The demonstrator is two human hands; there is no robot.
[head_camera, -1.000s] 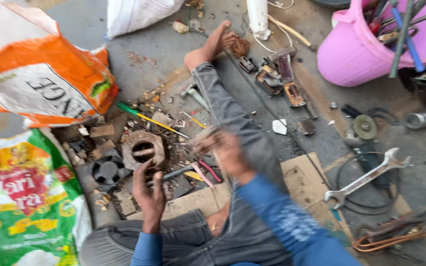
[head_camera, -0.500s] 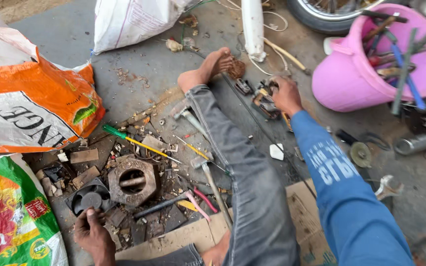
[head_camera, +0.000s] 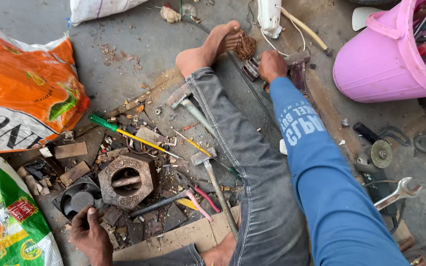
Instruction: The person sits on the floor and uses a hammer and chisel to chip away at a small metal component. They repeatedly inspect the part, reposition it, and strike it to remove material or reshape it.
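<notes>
My right hand [head_camera: 272,64] reaches far forward past my bare foot [head_camera: 208,47] and closes on a rusty metal part [head_camera: 298,69] lying on the concrete. A small dark block [head_camera: 250,70] and a clump of copper wire [head_camera: 245,47] lie right beside it. My left hand [head_camera: 92,234] rests low at the left on scrap pieces, fingers apart and holding nothing. It is next to a black fan [head_camera: 77,199] and a big rusty hexagonal nut [head_camera: 126,180]. My leg in grey jeans [head_camera: 242,148] stretches between the two hands.
Two hammers [head_camera: 186,101] [head_camera: 215,189], a green-handled screwdriver [head_camera: 124,132] and pink-handled pliers [head_camera: 198,199] lie among the debris. A pink bucket of tools [head_camera: 380,64] stands at the right. A wrench [head_camera: 398,192] and a grinder disc [head_camera: 380,153] lie below it. Printed sacks [head_camera: 20,93] sit at the left.
My right arm has stretched from the debris pile forward to the rusty part beside my foot. My left hand has dropped from the nut to the scrap at the bottom left.
</notes>
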